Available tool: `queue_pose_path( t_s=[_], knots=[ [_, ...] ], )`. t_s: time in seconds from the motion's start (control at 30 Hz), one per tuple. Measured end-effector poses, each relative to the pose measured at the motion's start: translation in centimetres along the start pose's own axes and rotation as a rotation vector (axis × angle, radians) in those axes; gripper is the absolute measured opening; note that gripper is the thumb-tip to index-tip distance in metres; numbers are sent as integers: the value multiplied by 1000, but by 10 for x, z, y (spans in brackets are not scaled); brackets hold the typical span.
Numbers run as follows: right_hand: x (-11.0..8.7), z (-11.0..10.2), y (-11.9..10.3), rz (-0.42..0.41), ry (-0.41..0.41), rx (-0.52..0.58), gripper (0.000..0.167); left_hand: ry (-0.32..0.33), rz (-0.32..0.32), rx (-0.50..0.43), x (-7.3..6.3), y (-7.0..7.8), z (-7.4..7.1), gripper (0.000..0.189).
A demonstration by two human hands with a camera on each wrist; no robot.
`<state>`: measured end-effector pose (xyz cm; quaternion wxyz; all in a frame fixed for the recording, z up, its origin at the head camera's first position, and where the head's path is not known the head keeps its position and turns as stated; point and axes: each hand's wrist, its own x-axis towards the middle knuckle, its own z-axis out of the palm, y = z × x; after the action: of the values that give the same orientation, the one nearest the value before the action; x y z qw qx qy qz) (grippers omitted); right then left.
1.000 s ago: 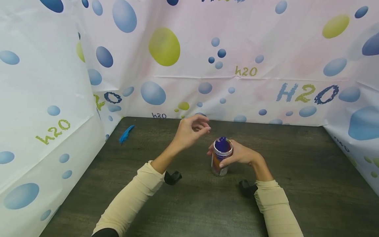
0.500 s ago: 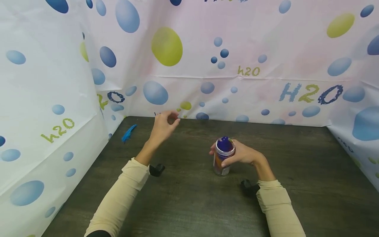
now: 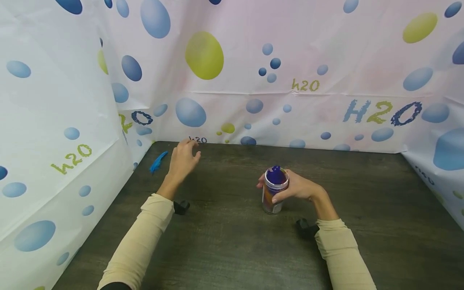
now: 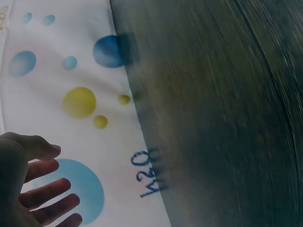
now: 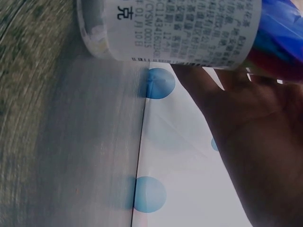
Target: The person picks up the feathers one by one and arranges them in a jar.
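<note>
My right hand (image 3: 299,186) grips a clear plastic jar (image 3: 267,198) around its upper part, near the middle of the table. The jar stands upright and has no lid on; dark purple-blue contents (image 3: 276,175) bulge up to its mouth. In the right wrist view, a white label (image 5: 180,30) with printed characters covers the jar's side, and blue and red show through near its top. My left hand (image 3: 182,162) hovers over the far left of the table with loosely bent fingers and nothing in them. Just left of it lies a bright blue feather (image 3: 158,162).
The dark wooden table (image 3: 232,241) ends at a white back sheet (image 3: 232,80) printed with blue and green bubbles and lettering. A similar sheet (image 3: 43,112) rises along the left side. Black wrist mounts (image 3: 181,207) stick out inward from both sleeves.
My left hand has moved left from near the jar to beside the blue feather, its fingers spreading a little. My right hand stays on the jar.
</note>
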<state>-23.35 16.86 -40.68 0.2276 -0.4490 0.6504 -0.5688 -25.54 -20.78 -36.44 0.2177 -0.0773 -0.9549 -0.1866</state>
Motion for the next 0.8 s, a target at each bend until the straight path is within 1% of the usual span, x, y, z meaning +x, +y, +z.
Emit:
queue_pose_path(
  t_s=[0.13, 0.33, 0.43, 0.8],
  knots=[
    [0, 0, 0, 3, -2, -2, 54, -13, 0, 71, 1, -10, 0, 25],
    [-1, -1, 0, -2, -2, -1, 55, -43, -4, 127, 2, -26, 4, 30],
    [-1, -2, 1, 1, -4, -3, 55, -68, -23, 138, 2, -33, 5, 32],
    [0, -1, -2, -19, -14, -18, 53, -174, -130, 151, 0, -59, 5, 40]
  ],
)
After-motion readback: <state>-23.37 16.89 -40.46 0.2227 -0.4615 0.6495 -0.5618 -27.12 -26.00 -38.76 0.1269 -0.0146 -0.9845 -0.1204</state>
